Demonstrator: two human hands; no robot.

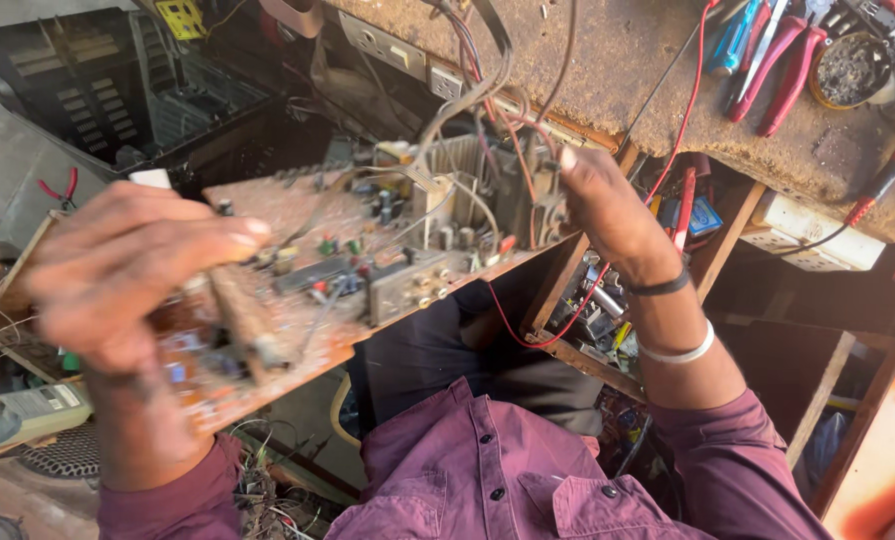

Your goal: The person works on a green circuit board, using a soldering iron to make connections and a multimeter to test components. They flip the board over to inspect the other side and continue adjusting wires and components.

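A large brown circuit board [312, 205] with small components, a metal box and a heat sink is held tilted over my lap. My right hand [607, 215] grips its far right edge, among a bundle of grey and red wires [477, 95]. My left hand [127, 275] is blurred, close to the camera over the board's left part. Its fingers are closed around a brown stick-like tool [245, 325] that points down at the board. What the tool's tip is cannot be made out.
A worn workbench [617, 60] runs along the top, with red-handled pliers [782, 65] and a white power strip [812, 235] hanging below it. A black plastic casing [117, 90] stands at the upper left. A grey meter [27, 415] lies at the lower left.
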